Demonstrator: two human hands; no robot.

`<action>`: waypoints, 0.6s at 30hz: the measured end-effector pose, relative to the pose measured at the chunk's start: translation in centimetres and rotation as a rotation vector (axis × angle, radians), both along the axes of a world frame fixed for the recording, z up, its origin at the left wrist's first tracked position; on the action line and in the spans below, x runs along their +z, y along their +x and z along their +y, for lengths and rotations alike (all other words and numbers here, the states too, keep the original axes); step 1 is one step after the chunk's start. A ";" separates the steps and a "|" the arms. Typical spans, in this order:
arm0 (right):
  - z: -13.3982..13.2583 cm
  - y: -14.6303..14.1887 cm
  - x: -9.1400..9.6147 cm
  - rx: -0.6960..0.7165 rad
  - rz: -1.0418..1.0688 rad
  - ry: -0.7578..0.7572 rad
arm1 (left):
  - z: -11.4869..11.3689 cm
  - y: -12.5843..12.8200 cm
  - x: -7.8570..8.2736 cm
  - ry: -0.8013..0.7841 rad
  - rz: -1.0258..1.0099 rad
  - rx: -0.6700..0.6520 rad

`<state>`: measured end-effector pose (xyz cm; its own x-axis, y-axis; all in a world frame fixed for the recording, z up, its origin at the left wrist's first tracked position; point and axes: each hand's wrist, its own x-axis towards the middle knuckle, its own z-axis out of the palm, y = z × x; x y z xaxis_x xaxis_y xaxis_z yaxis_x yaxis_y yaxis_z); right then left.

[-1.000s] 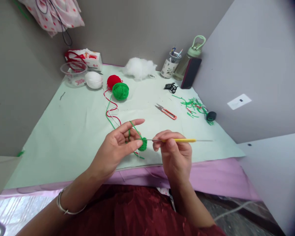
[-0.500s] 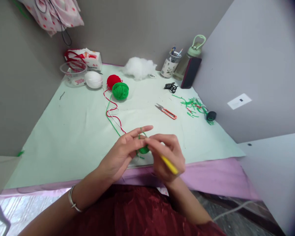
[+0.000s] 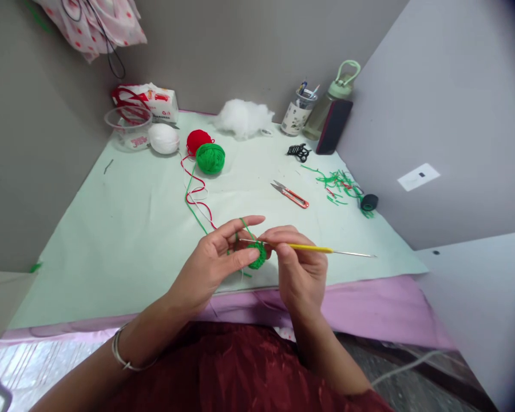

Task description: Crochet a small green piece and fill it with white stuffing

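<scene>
My left hand [image 3: 217, 260] pinches a small round green crochet piece [image 3: 257, 256] between thumb and fingers, with the green strand looped over the raised forefinger. My right hand [image 3: 298, 266] is closed on a yellow-handled crochet hook [image 3: 313, 248] that lies level, its tip at the green piece and its metal tail pointing right. The green strand runs back across the pale green mat [image 3: 124, 229] to a green yarn ball [image 3: 210, 158]. Both hands hover above the mat's front edge.
A red yarn ball [image 3: 197, 140], a white yarn ball [image 3: 163, 139], white stuffing [image 3: 244, 118], a clear bowl [image 3: 129, 127] and a tissue pack [image 3: 154, 102] lie at the back. Red snips [image 3: 290, 194], a black hair clip [image 3: 298, 151], green yarn scraps [image 3: 339, 184], a pen cup [image 3: 299, 113], a bottle [image 3: 332, 98] and grey walls stand right.
The hook was level, then tipped down toward me as my right hand worked at the green piece. It is level again with its tip in the piece, and both hands sit slightly further right.
</scene>
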<state>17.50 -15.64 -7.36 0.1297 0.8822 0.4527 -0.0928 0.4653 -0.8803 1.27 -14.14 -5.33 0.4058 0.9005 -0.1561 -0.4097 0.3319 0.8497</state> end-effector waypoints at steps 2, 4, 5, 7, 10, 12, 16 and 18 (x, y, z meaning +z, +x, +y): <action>0.1 0.0 -0.1 0.018 0.022 -0.019 | 0.0 0.0 0.0 -0.030 -0.032 0.002; 0.2 0.1 -0.1 0.026 0.066 -0.057 | 0.1 0.0 0.0 -0.066 -0.067 0.000; 0.3 0.1 0.0 0.027 0.099 -0.083 | 0.1 0.0 0.0 -0.085 -0.088 -0.013; 0.6 0.3 0.3 0.030 0.175 -0.137 | 0.3 -0.1 0.0 -0.121 -0.151 -0.060; 1.0 0.8 0.8 0.066 0.261 -0.230 | 0.7 -0.3 0.0 -0.138 -0.252 -0.140; 1.2 1.0 0.9 0.100 0.298 -0.275 | 0.7 -0.3 0.1 -0.128 -0.245 -0.141; 0.9 0.7 0.5 0.129 0.253 -0.200 | 0.2 0.2 0.0 -0.057 -0.070 -0.062; 0.5 0.3 0.2 0.076 0.116 -0.103 | -0.1 0.4 -0.1 0.012 0.035 -0.037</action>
